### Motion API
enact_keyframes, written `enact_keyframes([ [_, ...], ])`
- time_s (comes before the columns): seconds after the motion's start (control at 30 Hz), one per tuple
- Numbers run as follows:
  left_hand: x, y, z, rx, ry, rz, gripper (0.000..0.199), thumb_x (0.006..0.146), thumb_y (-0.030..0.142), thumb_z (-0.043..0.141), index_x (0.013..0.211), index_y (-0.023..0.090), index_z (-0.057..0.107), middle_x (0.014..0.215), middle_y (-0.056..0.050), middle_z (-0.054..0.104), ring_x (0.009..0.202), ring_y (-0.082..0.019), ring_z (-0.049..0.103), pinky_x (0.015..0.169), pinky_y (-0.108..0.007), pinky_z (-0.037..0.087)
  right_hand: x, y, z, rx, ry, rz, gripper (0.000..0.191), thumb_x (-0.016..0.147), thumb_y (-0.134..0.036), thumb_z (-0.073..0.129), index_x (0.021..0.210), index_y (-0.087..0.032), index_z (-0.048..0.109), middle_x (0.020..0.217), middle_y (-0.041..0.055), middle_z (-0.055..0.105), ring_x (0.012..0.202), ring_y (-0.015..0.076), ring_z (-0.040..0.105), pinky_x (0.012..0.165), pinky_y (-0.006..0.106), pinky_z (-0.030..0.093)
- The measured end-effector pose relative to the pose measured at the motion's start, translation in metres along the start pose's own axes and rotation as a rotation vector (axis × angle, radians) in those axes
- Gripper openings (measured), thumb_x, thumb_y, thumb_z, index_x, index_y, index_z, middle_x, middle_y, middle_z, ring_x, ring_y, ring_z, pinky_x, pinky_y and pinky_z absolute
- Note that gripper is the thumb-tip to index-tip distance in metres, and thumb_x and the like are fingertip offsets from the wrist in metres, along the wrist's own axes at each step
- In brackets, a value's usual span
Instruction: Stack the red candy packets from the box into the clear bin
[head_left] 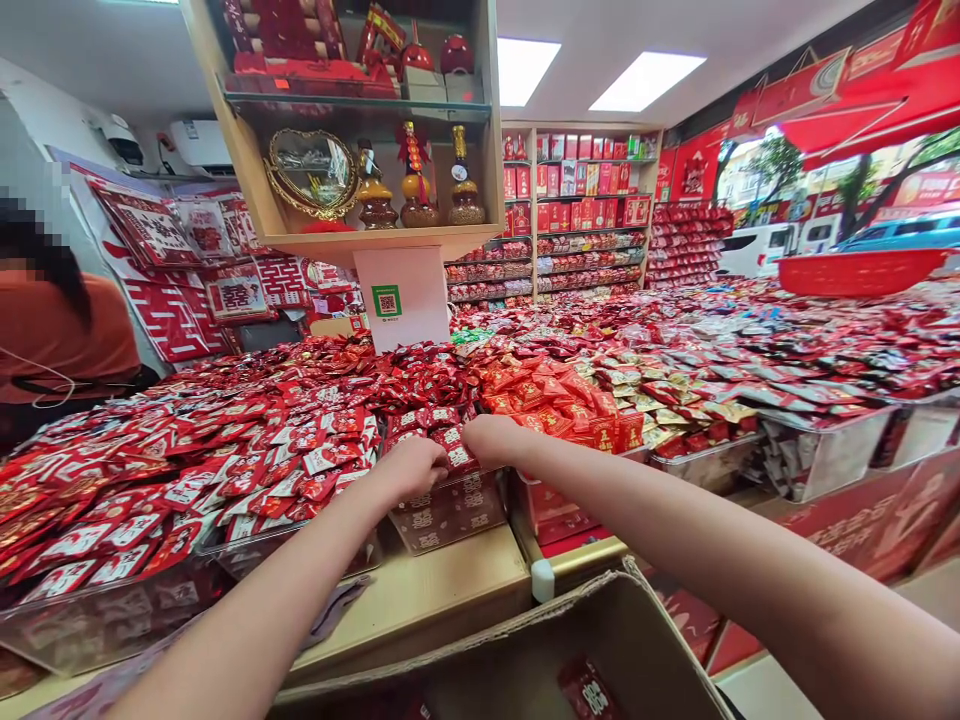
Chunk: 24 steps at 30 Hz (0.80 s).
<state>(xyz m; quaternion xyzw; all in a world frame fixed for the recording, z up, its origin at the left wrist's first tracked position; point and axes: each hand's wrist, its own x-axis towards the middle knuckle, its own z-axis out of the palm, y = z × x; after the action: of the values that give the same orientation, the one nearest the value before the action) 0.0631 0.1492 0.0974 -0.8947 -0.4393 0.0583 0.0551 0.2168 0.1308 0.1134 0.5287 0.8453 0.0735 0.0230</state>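
My left hand (417, 468) is closed, its fingertips pinched at the left edge of a small red packet (454, 447) with white double-happiness characters. On that packet's right side is my right hand (489, 441), fingers curled down and partly hidden. The packet lies at the top of a clear plastic bin (448, 515) filled with similar dark red packets. Below my arms stands an open cardboard box (480, 640), and a red packet (589, 690) with the same white print lies inside it.
Heaps of red packets (277, 450) spread to the left. Orange-red packets (555, 400) fill the bin at right. A display cabinet (367, 240) hangs over the counter. A red plastic basket (859, 273) sits far right. Another person (71, 330) is at the left edge.
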Motion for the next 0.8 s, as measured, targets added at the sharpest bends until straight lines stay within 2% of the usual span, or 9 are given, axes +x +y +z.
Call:
enact_keyframes([
  [0.23, 0.002, -0.003, 0.006, -0.027, 0.065, -0.031, 0.026, 0.082, 0.028, 0.048, 0.104, 0.017, 0.053, 0.107, -0.007, 0.056, 0.089, -0.018, 0.056, 0.075, -0.039, 0.046, -0.007, 0.001, -0.004, -0.013, 0.012, -0.027, 0.026, 0.07, -0.012, 0.05, 0.092, -0.013, 0.063, 0.094, 0.0137, 0.064, 0.091, 0.0263, 0.058, 0.072, 0.037, 0.048],
  [0.53, -0.006, -0.012, 0.006, -0.138, 0.053, -0.011, 0.027, 0.081, 0.028, 0.048, 0.106, 0.017, 0.052, 0.108, -0.007, 0.055, 0.089, -0.018, 0.056, 0.074, -0.038, 0.047, -0.001, 0.003, -0.001, -0.026, -0.018, -0.049, 0.028, 0.069, -0.012, 0.05, 0.094, -0.013, 0.063, 0.093, 0.0138, 0.064, 0.089, 0.0265, 0.059, 0.07, 0.037, 0.049],
  [0.8, -0.017, -0.019, 0.003, -0.133, 0.073, -0.028, 0.025, 0.081, 0.028, 0.048, 0.102, 0.016, 0.053, 0.103, -0.006, 0.057, 0.086, -0.017, 0.057, 0.073, -0.038, 0.047, 0.001, 0.0, -0.003, -0.034, -0.036, -0.069, 0.03, 0.069, -0.011, 0.05, 0.097, -0.011, 0.061, 0.095, 0.016, 0.063, 0.089, 0.026, 0.059, 0.069, 0.033, 0.049],
])
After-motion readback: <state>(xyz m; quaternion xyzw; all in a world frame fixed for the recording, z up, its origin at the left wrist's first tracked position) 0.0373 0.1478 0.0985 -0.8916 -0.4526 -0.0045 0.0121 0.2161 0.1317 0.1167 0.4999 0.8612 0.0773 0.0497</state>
